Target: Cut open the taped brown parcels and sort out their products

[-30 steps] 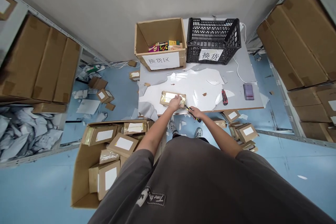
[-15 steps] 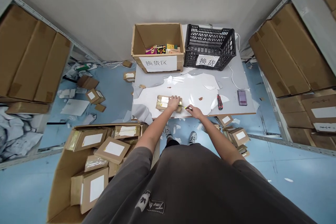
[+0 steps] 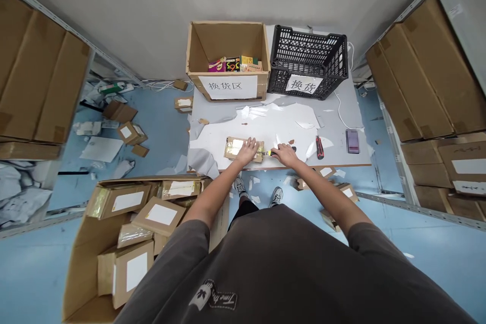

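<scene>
Around the work, the table (image 3: 353, 106) is well littered: at its back stand an open carton (image 3: 228, 40) with small coloured packs (image 3: 233, 65) inside and, just beside it, a black plastic crate (image 3: 279, 81), both bearing white signs. Torn white scraps (image 3: 250, 111) lie between these and the hands, a crumpled grey sheet (image 3: 205, 161) sags at the front left, and a red-and-black tool (image 3: 319, 147) lies to the right of the right hand, with a purple rectangular item (image 3: 352, 141) farther over. On the floor at the left, a large carton (image 3: 81, 263) holds many labelled boxes (image 3: 161, 214). The taped parcel (image 3: 231, 148) sits near the table's front edge, its long axis running left to right, roughly along that edge, label upward. Across its right part lies the left hand (image 3: 247, 152), fingers extended and somewhat spread, pressing flat on top. The right hand (image 3: 284, 154) has its fingers closed round a yellow-and-black cutter (image 3: 271, 153), whose long axis also runs sideways, blade pointing left to the parcel's right end; whether the tip is in the tape, I cannot tell.
</scene>
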A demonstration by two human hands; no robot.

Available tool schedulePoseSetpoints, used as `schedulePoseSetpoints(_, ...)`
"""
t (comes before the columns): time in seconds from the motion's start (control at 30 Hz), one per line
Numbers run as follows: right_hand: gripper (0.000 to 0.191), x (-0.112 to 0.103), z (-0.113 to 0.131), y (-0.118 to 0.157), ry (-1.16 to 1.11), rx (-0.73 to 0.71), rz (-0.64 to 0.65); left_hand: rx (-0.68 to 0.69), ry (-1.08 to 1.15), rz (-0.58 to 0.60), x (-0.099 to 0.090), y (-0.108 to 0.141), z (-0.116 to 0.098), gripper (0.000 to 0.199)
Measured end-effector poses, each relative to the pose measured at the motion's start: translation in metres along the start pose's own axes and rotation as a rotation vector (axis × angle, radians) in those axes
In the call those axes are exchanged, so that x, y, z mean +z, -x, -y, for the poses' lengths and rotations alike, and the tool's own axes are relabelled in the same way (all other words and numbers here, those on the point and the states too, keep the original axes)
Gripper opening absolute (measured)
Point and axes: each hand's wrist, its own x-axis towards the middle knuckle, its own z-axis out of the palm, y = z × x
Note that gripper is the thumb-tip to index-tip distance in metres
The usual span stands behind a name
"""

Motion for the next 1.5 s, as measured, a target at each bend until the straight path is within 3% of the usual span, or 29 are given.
schedulePoseSetpoints(0.27, 0.042, -0.003, -0.007, -0.005, -0.023, -0.042, 0.031, -0.023, 0.021, -0.024, 0.013, 0.007, 0.000, 0.066)
schedulePoseSetpoints(0.5, 0.036, -0.008, -0.020, -0.020, -0.034, -0.110, 0.018, -0.027, 0.014, -0.070, 0.024, 0.009, 0.004, 0.071)
schedulePoseSetpoints(0.9, 0.039, -0.004, -0.026, -0.026, -0.077, -0.095, -0.001, -0.047, 0.033, -0.073, 0.027, 0.010, 0.004, 0.079)
schedulePoseSetpoints(1.17, 0.035, -0.013, -0.022, -0.031, -0.074, -0.078, 0.010, -0.055, 0.019, -0.101, 0.024, 0.012, 0.001, 0.068)
schedulePoseSetpoints(1.27, 0.034, -0.010, -0.027, -0.015, -0.178, 0.005, -0.004, -0.058, 0.038, -0.122, 0.017, 0.012, 0.001, 0.059)
schedulePoseSetpoints(1.37, 0.034, 0.003, -0.029, 0.012, -0.414, 0.213, -0.052, -0.036, 0.049, -0.122, 0.001, 0.014, 0.007, 0.053)
schedulePoseSetpoints(1.5, 0.042, 0.035, 0.008, 0.029, -0.847, 0.569, -0.105, 0.027, 0.035, -0.091, -0.022, 0.021, 0.021, 0.052)
